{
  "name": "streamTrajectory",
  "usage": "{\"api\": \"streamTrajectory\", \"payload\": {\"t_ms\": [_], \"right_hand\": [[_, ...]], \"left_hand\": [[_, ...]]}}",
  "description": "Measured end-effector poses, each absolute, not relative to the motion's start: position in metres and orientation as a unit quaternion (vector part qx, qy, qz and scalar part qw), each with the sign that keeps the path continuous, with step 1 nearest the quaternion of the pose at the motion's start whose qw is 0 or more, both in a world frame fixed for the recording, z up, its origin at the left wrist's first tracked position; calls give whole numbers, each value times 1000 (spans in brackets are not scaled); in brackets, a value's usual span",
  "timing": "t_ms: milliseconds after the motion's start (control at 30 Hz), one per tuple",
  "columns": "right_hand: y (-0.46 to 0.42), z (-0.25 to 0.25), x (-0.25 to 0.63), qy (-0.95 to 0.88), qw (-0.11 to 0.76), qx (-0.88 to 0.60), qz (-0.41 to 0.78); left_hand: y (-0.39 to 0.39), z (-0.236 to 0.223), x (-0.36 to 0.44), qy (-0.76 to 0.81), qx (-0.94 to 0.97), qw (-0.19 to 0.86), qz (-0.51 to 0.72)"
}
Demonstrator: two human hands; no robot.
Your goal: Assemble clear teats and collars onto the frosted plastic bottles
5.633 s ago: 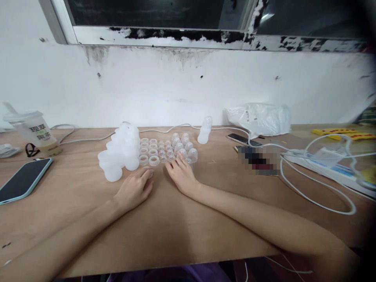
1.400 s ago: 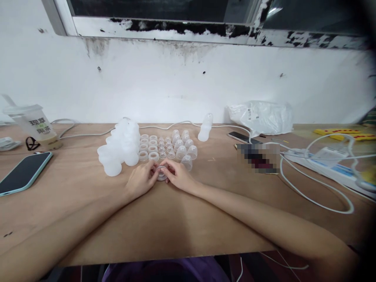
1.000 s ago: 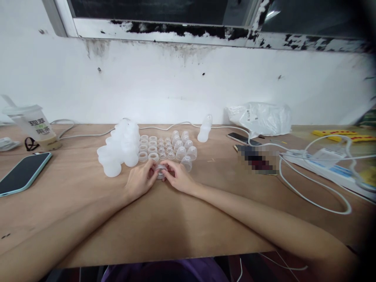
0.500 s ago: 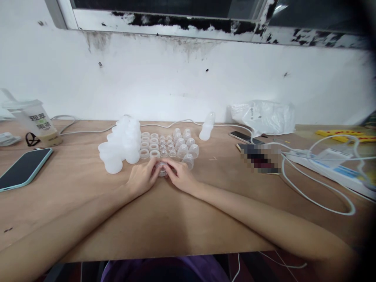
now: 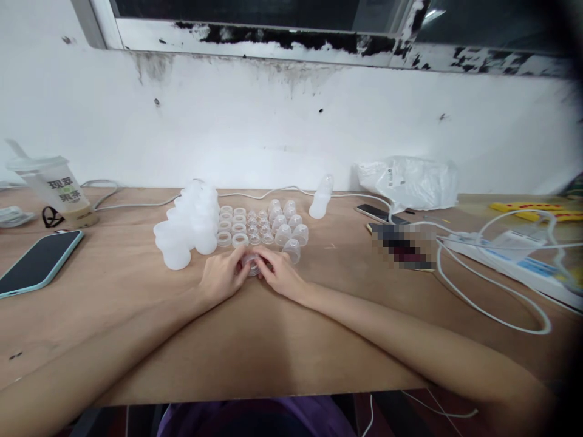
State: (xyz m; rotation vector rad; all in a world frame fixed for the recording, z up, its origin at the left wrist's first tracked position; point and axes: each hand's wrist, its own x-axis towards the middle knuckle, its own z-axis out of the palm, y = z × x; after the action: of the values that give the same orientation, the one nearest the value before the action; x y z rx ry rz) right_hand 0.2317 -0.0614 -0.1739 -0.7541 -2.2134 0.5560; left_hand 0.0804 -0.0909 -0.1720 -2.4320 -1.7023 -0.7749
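My left hand [image 5: 221,278] and my right hand [image 5: 279,274] meet at the middle of the wooden table [image 5: 255,340], fingers pinched from both sides on one small clear plastic ring piece [image 5: 251,264]. Just beyond them lie rows of white rings [image 5: 231,226], small clear nipples [image 5: 255,229] and clear dome caps [image 5: 288,227]. A cluster of white bottle bodies [image 5: 187,224] stands to the left of these rows. One assembled small bottle [image 5: 319,197] stands behind, to the right.
A phone [image 5: 39,262] lies at the left, with a lidded drink cup [image 5: 52,189] behind it. At the right are a plastic bag [image 5: 407,182], another phone [image 5: 376,212], a power strip [image 5: 503,258] and looping white cables [image 5: 492,303]. A wall rises behind the table.
Earlier my hands lay apart and flat by the rows. They have since come together on the clear ring piece and stay pinched on it, with only small finger shifts.
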Motion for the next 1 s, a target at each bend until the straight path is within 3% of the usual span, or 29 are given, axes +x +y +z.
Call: {"api": "streamTrajectory", "payload": {"t_ms": [267,600,1000], "right_hand": [[-57,-175,235,-842,378,-318,217],[-58,-179,233,-864,325,-343,173],[-55,-181,234,-869,312,-335,187]], "left_hand": [[-86,-171,75,-529,-795,-62,-290],[-89,-170,76,-544,-814,22,-200],[-86,-171,77,-549,-805,4,-225]]}}
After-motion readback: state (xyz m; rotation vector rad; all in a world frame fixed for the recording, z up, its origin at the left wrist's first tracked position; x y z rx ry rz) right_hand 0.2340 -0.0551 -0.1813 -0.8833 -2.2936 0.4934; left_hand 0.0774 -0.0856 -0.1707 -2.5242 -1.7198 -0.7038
